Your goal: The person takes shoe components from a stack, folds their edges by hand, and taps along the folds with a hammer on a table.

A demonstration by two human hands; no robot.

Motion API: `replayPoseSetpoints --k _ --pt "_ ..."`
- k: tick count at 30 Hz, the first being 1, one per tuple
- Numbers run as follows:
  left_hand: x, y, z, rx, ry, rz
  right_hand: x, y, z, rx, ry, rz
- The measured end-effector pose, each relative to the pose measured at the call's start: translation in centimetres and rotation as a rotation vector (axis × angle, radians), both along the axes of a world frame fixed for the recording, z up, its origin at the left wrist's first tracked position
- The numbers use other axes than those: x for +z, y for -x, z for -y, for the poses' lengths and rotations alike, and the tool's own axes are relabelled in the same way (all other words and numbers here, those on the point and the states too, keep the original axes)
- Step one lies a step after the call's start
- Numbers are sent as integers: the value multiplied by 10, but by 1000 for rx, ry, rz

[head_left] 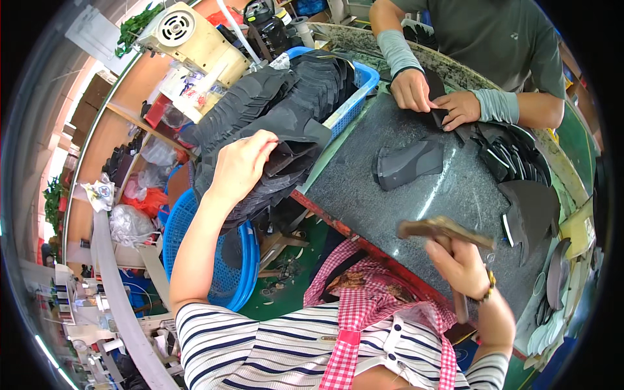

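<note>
While pinching a dark piece (298, 125) in the left hand (239, 167) at the near end of the left stack (250, 92), presumably overlapped for easy picking, grasps a hammer (448, 229) just below its head in the right hand (462, 268) above the table (348, 170), probably for control.

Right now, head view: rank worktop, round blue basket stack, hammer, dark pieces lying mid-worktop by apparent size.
1. Worktop
2. Round blue basket stack
3. Hammer and dark pieces: unranked; similar, and the hammer seems nearer the camera.
</note>
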State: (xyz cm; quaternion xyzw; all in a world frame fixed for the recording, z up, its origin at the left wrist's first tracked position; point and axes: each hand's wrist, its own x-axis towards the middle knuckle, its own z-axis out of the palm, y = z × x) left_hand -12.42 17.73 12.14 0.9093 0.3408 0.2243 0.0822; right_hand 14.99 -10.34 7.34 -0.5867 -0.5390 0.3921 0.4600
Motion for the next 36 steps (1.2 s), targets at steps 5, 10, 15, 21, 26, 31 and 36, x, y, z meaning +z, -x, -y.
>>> replayPoseSetpoints --k 5,10,15,21,26,31,36 --pt "4 1 -6 -319 -250 -181 22 55 -92 261 -346 238" --pt "6 -9 -6 -327 -188 -142 10 103 -158 168 -356 581" --pt "4 -5 -7 -147 -21 -8 19 112 -169 138 -217 514" --pt "42 15 -27 26 285 450 18 112 -181 96 -103 442" --pt "33 -10 1 -234 -6 -189 14 110 -177 112 -145 436" --pt "18 -6 -12 -244 -94 -122 18 117 -174 127 -155 463" --pt "21 -14 -26 -19 245 249 30 113 -171 137 -31 494"
